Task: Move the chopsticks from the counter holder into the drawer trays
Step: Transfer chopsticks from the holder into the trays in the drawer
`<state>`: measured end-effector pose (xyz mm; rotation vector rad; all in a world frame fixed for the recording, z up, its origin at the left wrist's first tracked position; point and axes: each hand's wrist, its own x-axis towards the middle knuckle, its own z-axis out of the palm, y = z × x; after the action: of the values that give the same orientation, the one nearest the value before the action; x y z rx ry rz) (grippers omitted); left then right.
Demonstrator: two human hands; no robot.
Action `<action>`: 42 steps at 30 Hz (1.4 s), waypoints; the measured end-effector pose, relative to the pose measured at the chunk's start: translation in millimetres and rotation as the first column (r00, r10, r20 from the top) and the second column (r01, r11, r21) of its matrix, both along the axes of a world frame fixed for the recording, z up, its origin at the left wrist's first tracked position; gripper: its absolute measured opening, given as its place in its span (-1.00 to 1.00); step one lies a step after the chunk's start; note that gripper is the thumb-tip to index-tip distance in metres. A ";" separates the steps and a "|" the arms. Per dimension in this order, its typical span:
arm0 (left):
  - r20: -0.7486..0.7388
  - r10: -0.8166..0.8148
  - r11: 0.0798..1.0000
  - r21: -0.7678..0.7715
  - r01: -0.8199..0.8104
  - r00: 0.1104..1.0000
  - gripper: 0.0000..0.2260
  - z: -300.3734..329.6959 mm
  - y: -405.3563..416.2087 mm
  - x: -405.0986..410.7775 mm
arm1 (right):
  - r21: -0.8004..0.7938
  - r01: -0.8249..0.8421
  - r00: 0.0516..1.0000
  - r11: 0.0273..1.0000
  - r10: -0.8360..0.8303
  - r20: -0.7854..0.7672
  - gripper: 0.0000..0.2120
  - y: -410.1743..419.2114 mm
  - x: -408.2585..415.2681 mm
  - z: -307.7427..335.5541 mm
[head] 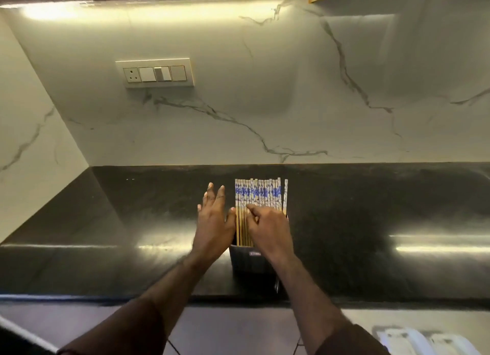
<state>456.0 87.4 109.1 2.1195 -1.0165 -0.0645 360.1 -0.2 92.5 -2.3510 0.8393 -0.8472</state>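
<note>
Chopsticks (261, 195): a row of blue-and-white-topped sticks standing upright in the dark holder (252, 259) on the black counter (371, 208).
Left hand (213, 222): fingers straight, flat beside the row's left edge, thumb just touching it.
Right hand (267, 228): fingers curled onto the sticks' middle, apparently gathering some.
Advice: squeeze a bundle together, lift straight up, keep the holder steady.
Drawer trays (424, 341): pale, lower right, partly seen.
</note>
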 end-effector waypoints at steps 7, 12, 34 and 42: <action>-0.478 0.058 0.990 -0.087 -0.113 0.876 -0.49 -20.2 -59.2 55.8 | 0.101 -0.042 0.997 0.994 0.048 -0.061 -0.72 -25.3 43.7 -19.3; -0.710 -0.092 0.946 -0.282 -0.162 0.698 -0.74 -29.9 -78.5 66.3 | 0.145 0.007 0.998 0.989 0.003 -0.067 -0.76 -20.3 45.6 -29.4; -0.473 -0.458 0.752 -0.658 0.044 0.752 -0.82 143.1 -8.6 57.1 | 0.254 -0.134 0.980 0.958 0.090 0.178 -0.69 26.0 10.6 48.9; -0.584 -0.589 0.745 -0.661 0.094 0.559 -0.72 143.5 19.6 -13.6 | 0.680 -0.251 0.940 0.689 0.006 0.341 -0.77 74.5 -97.8 65.2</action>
<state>442.4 107.0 252.6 1.0751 -0.7660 -0.7378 262.3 74.3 157.6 -1.5044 0.6841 -0.6415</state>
